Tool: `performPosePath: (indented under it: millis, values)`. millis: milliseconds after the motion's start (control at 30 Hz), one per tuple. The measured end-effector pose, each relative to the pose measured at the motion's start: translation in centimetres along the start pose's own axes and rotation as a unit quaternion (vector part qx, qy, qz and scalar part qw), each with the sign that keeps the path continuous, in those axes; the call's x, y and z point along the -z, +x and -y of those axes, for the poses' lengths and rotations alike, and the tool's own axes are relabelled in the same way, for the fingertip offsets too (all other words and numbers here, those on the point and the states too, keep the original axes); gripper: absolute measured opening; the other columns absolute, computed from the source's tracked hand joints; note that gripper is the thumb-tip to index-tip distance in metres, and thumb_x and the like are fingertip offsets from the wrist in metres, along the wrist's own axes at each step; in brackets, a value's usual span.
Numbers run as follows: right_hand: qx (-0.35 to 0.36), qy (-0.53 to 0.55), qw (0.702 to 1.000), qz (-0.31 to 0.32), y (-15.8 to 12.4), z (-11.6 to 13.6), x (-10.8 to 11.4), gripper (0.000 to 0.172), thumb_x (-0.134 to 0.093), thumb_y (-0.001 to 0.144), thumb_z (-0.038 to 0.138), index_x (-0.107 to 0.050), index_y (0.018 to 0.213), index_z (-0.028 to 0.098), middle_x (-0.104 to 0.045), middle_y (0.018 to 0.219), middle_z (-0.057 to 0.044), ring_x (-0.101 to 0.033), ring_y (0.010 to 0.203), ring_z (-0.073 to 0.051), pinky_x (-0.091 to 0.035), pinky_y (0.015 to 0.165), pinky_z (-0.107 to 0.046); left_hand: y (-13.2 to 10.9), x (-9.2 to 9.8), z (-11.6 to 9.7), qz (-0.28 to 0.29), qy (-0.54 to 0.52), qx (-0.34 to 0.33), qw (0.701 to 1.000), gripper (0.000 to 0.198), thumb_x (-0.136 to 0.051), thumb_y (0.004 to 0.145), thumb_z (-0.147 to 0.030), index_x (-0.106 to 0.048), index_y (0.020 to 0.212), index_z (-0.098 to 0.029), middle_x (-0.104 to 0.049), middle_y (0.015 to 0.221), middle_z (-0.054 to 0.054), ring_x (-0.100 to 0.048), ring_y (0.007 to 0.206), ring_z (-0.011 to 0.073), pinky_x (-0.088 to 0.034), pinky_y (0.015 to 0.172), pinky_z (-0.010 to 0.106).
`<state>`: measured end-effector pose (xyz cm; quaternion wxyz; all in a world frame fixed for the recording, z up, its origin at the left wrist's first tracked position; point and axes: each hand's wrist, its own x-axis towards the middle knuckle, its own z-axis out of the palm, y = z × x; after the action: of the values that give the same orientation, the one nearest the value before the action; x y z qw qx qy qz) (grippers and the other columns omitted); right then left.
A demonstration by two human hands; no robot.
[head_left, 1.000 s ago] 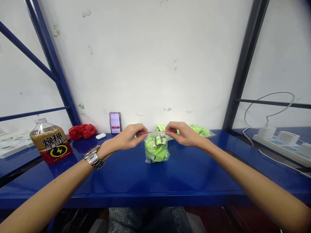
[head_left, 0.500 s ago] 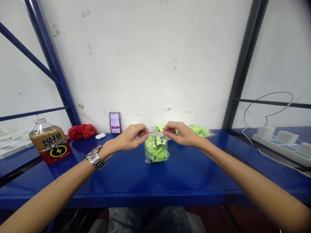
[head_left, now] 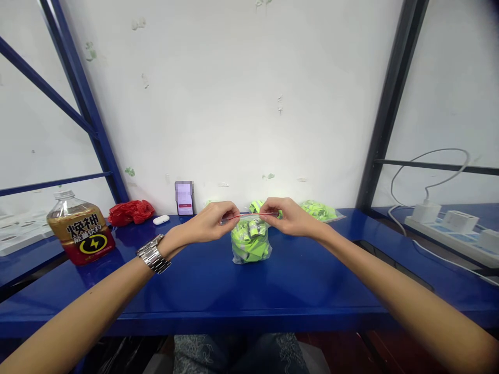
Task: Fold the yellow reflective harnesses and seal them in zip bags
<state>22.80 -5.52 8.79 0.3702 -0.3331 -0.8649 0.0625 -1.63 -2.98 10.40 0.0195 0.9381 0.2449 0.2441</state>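
— Where's the bag?

— The clear bag [head_left: 250,244] of bright green pieces stands upright on the blue bench [head_left: 218,291], about the middle, in front of the wall.

— And the hands?

— The left hand [head_left: 212,222] pinches the left end of the bag's red-lined top edge; the right hand [head_left: 290,217] pinches the right end. Both are closed on that strip, fingertips tight.

— Anything else around?

— A drink bottle [head_left: 80,234] far left, a red bag [head_left: 130,211] and a phone [head_left: 184,197] by the wall, more green packs [head_left: 319,210] behind the right hand, a power strip [head_left: 448,223] well off to the right.
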Motion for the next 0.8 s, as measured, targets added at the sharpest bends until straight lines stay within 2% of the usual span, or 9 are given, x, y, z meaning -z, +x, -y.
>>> performPosePath:
  millis: [200, 633, 800]
  values:
    - [0.001, 0.030, 0.999, 0.025, 0.3, -0.1, -0.3, 0.010, -0.055, 0.085, 0.023, -0.061, 0.081, 0.016, -0.061, 0.074, -0.003, -0.052, 0.066, -0.013, -0.039, 0.061, -0.026, 0.2, 0.2, -0.3, 0.024, -0.021, 0.010, 0.999, 0.019, -0.046, 0.090, -0.032, -0.056, 0.087, -0.016, -0.057, 0.073, 0.001, -0.048, 0.063, 0.0107, -0.037, 0.058, 0.024]
    - [0.014, 0.017, 1.000, -0.006, 0.4, 0.6, -0.5, 0.006, -0.056, 0.082, 0.016, -0.060, 0.078, 0.016, -0.060, 0.073, -0.002, -0.050, 0.066, -0.013, -0.039, 0.064, -0.026, 0.3, -0.1, -1.0, 0.005, -0.004, -0.005, 1.000, 0.016, -0.044, 0.090, -0.027, -0.053, 0.086, -0.015, -0.055, 0.072, 0.001, -0.045, 0.062, 0.0104, -0.036, 0.056, 0.024]
    - [0.007, 0.050, 0.999, 0.020, 0.5, 0.7, -0.7, 0.009, -0.055, 0.084, 0.021, -0.060, 0.079, 0.016, -0.062, 0.074, -0.002, -0.051, 0.066, -0.012, -0.041, 0.064, -0.026, 0.5, -0.1, -1.2, 0.023, -0.019, -0.001, 1.000, 0.018, -0.046, 0.089, -0.030, -0.055, 0.084, -0.015, -0.056, 0.072, 0.001, -0.046, 0.062, 0.0106, -0.037, 0.057, 0.024]
